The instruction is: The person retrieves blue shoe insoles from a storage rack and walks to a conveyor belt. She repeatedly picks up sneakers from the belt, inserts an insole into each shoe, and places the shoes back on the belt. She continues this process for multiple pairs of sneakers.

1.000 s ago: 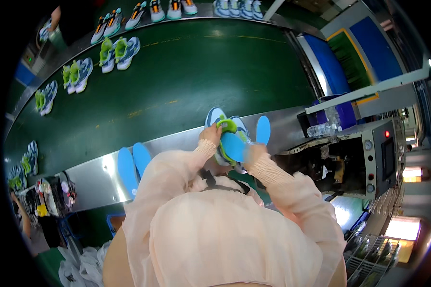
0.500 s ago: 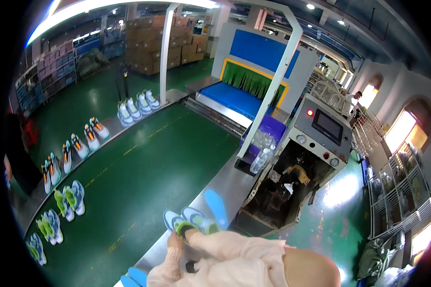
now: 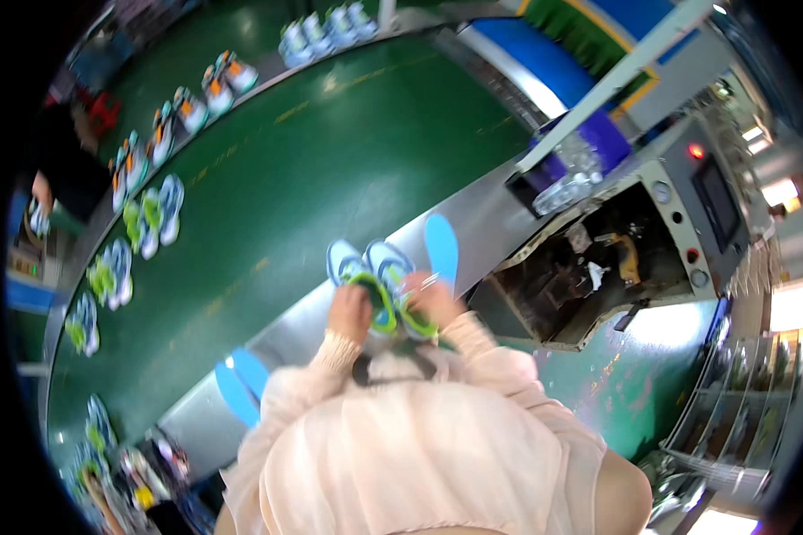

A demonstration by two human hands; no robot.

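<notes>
A pair of light blue and white sneakers with bright green linings stands in front of me, toes pointing away, at the metal edge of the green conveyor. My left hand (image 3: 350,312) is closed at the collar of the left sneaker (image 3: 344,257). Over the right sneaker (image 3: 386,256), my right hand (image 3: 433,301) is at the right side of its opening; motion blurs its fingers. Just right of the pair, a flat blue insole (image 3: 442,248) lies on the metal edge. More blue insoles (image 3: 239,385) lie on it to my left.
Several sneakers with orange details (image 3: 187,109) line the far rim; green-lined pairs (image 3: 153,214) stand on the conveyor (image 3: 330,152) at left. A machine cabinet (image 3: 589,259) with an open front is at right, beside a purple bin (image 3: 602,143) and plastic bottles (image 3: 562,192). A person (image 3: 67,169) stands far left.
The view has tipped down and turned. My right hand has moved from the left sneaker to the right one; my left hand stays by the left sneaker.
</notes>
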